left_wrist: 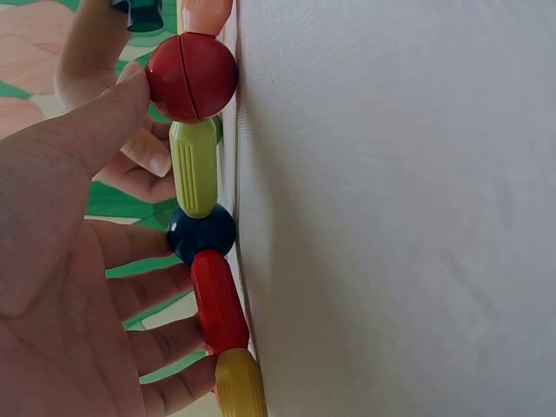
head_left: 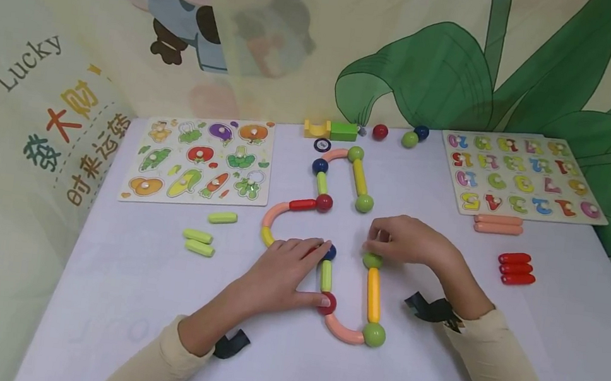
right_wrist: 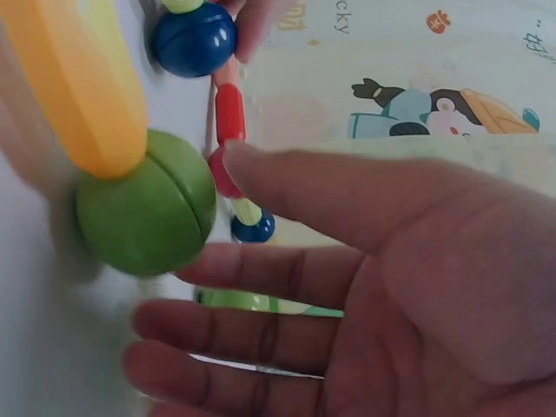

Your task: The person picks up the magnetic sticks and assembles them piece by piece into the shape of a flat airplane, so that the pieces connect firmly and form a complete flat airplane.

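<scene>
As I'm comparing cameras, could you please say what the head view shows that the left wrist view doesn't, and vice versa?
Only the head view: the vegetable board, the number board and the loose red sticks. Only the left wrist view: the palm of the left hand and the groove around the red ball. Both: the red ball, blue ball, left hand and right hand.

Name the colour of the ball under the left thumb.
The ball is red; the left wrist view shows it best.
</scene>
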{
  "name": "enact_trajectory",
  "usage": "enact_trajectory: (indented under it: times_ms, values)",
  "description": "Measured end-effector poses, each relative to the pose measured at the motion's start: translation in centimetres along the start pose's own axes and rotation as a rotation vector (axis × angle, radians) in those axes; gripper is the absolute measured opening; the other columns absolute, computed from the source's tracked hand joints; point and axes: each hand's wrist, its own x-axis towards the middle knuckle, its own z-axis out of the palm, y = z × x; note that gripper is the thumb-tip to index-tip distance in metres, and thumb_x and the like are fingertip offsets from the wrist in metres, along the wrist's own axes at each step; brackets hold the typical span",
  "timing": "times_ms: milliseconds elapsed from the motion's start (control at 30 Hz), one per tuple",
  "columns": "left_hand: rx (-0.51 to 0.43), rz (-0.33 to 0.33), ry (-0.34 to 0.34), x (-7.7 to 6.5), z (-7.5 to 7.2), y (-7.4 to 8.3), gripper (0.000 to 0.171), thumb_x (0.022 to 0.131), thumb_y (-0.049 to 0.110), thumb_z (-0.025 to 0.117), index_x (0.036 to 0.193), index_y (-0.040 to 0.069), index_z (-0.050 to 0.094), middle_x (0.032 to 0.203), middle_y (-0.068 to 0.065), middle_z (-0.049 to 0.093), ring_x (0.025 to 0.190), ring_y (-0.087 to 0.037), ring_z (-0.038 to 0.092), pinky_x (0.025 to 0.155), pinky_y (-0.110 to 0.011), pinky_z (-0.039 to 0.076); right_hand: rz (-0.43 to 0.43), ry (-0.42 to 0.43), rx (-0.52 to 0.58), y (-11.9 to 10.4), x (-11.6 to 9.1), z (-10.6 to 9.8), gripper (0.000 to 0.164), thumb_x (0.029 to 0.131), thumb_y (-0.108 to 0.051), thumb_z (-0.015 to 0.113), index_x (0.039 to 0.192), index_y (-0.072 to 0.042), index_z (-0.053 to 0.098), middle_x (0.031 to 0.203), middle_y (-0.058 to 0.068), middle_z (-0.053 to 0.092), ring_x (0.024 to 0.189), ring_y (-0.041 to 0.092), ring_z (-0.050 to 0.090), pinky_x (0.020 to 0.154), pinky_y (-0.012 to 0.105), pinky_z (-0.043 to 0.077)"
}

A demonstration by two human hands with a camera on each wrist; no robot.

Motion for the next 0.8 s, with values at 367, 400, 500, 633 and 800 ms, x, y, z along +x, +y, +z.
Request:
enact_trajectory:
  times_ms: [367, 400, 500, 633, 800]
  values:
    - [0.006, 0.005, 0.002, 0.0, -0.1, -0.1, 0.093, 0.071, 0.075, 0.042, 0.143, 0.018, 0.028, 0.139, -0.003, 0.034, 0.124, -0.020, 0.033, 0.095, -0.040, 0.033, -0.102, -0.044, 0.042, -0.3, 0.8, 0.6, 0.012, 0.083, -0.028, 0.066, 0.085, -0.017, 0.063, 0.068, -0.003, 0.057, 0.065, 0.015, 0.052, 0.060, 0.026, 0.046]
    - [0.005, 0.004, 0.002, 0.0, -0.1, -0.1, 0.093, 0.071, 0.075, 0.042, 0.143, 0.018, 0.028, 0.139, -0.003, 0.034, 0.124, -0.020, 0.033, 0.095, -0.040, 0.033, -0.102, -0.022, 0.058, -0.3, 1.0, 0.7, 0.012, 0.083, -0.028, 0.065, 0.085, -0.017, 0.063, 0.067, -0.002, 0.056, 0.064, 0.016, 0.052, 0.059, 0.027, 0.046]
    - [-0.001, 0.003, 0.003, 0.1, -0.1, -0.2, 0.093, 0.071, 0.075, 0.042, 0.143, 0.018, 0.028, 0.140, -0.003, 0.034, 0.124, -0.020, 0.033, 0.095, -0.040, 0.033, -0.123, 0.069, 0.191, 0.0, 1.3, 0.4, 0.016, 0.085, -0.028, 0.062, 0.089, -0.013, 0.064, 0.068, 0.003, 0.056, 0.063, 0.019, 0.052, 0.058, 0.029, 0.047]
    - [-0.003, 0.005, 0.006, 0.1, -0.1, -0.2, 0.093, 0.071, 0.075, 0.043, 0.143, 0.018, 0.028, 0.140, -0.003, 0.034, 0.124, -0.020, 0.033, 0.095, -0.040, 0.033, -0.204, 0.209, 0.513, 0.6, 1.6, -0.6, 0.025, 0.089, -0.027, 0.058, 0.091, -0.003, 0.061, 0.069, 0.013, 0.055, 0.060, 0.026, 0.051, 0.056, 0.032, 0.048]
    - [0.004, 0.003, 0.002, 0.1, -0.1, -0.1, 0.093, 0.071, 0.075, 0.044, 0.143, 0.018, 0.028, 0.139, -0.004, 0.034, 0.123, -0.021, 0.033, 0.095, -0.040, 0.033, -0.208, 0.260, 0.698, 1.1, 1.6, -1.1, 0.030, 0.090, -0.026, 0.056, 0.092, 0.003, 0.057, 0.069, 0.017, 0.052, 0.061, 0.030, 0.049, 0.056, 0.031, 0.048]
